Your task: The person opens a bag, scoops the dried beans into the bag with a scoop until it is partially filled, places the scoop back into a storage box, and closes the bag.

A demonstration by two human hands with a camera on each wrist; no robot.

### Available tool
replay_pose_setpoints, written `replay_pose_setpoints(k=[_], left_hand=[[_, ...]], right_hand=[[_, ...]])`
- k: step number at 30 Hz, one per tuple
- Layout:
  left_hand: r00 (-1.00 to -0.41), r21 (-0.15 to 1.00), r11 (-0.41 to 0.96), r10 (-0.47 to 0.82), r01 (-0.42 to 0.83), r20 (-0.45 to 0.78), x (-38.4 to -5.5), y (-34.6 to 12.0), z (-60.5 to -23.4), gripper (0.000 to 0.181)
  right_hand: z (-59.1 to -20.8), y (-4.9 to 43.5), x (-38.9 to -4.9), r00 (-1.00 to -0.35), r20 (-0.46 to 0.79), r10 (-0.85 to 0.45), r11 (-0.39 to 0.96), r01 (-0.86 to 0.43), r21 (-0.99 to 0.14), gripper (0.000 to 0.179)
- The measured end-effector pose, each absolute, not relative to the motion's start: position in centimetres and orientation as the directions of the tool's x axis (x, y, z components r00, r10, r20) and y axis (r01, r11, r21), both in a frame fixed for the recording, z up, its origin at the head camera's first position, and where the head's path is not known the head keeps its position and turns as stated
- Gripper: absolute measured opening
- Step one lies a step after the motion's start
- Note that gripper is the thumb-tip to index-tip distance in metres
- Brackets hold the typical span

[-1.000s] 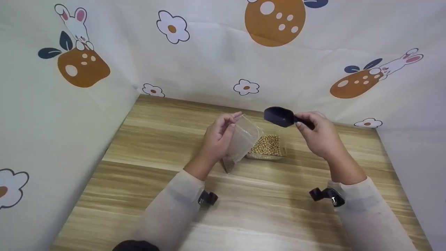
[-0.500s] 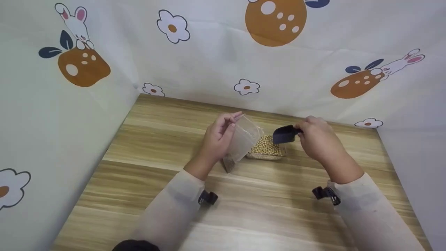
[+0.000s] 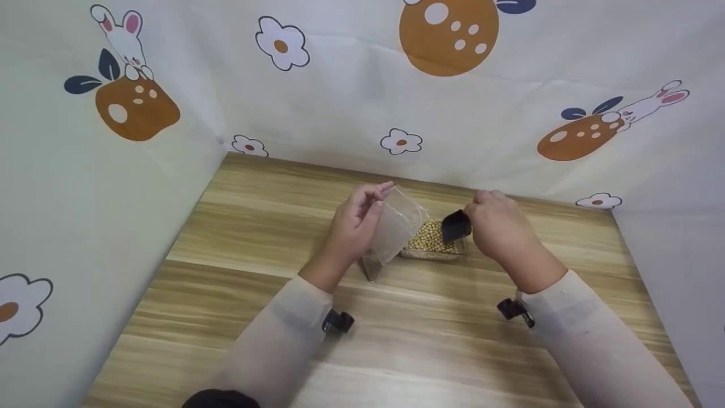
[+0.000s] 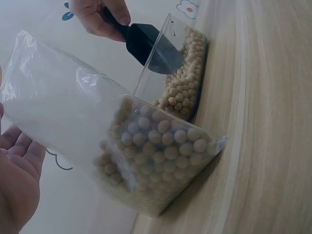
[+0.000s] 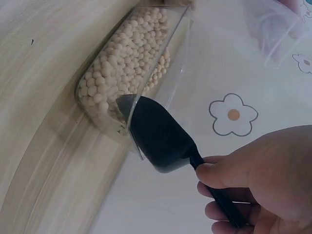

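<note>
My right grip (image 3: 501,229) holds a black plastic scoop (image 5: 161,134) by its handle; left of it, the scoop's tip meets round tan beans (image 3: 429,235) inside a clear rectangular box (image 3: 429,256). My left grip (image 3: 354,224) pinches the upper edge of a clear plastic bag (image 4: 146,151) of similar beans, its bottom on the wood-grain bench (image 3: 255,226).

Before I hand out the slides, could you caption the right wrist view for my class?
The right hand holds a black scoop dipped into a clear container of pale, round beans.

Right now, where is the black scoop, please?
In the head view, the black scoop is in the right hand, its tip inside the right end of the clear container.
</note>
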State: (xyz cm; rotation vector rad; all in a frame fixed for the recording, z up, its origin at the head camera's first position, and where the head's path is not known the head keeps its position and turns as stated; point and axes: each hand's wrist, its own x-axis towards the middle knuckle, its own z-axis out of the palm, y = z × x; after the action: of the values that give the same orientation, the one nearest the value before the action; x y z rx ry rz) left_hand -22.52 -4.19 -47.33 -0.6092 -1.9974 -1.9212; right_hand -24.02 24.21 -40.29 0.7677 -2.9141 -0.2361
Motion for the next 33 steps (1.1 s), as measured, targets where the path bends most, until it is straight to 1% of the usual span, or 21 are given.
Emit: replay_pose_setpoints(k=[5,9,15,19,22,30,33], left_hand=[[-0.871,0.873,0.021,0.09,0.487,0.483,-22.5,-4.1,-47.4,0.01],[-0.871,0.873,0.025,0.09,0.487,0.483,-22.5,-4.1,-47.3,0.009],[-0.868,0.87,0.025,0.087,0.493,0.489,-22.5,-4.1,-47.4,0.009],[-0.87,0.872,0.034,0.088,0.489,0.485,-22.5,-4.1,-47.4,0.009],[-0.869,0.871,0.032,0.093,0.49,0.486,-22.6,-4.1,-47.5,0.01],[-0.873,0.875,0.036,0.09,0.483,0.479,-22.5,-4.1,-47.3,0.01],[-0.875,0.876,0.043,0.09,0.48,0.475,-22.5,-4.1,-47.3,0.01]], right_hand=[[-40.7,24.1,-24.3,-0.861,0.055,-0.505,0.856,-0.492,0.159,0.025],[-41.2,24.3,-24.5,-0.857,0.043,-0.514,0.855,-0.507,0.11,0.026],[-42.1,25.2,-24.8,-0.872,-0.003,-0.49,0.872,-0.489,-0.013,0.022],[-42.8,25.9,-24.8,-0.877,-0.032,-0.48,0.875,-0.476,-0.088,0.022],[-43.5,26.2,-24.8,-0.869,-0.007,-0.494,0.863,-0.49,-0.122,0.024],[-45.2,25.9,-24.6,-0.847,0.119,-0.519,0.824,-0.532,-0.195,0.026],[-45.6,25.7,-24.6,-0.846,0.141,-0.514,0.817,-0.533,-0.222,0.027]])
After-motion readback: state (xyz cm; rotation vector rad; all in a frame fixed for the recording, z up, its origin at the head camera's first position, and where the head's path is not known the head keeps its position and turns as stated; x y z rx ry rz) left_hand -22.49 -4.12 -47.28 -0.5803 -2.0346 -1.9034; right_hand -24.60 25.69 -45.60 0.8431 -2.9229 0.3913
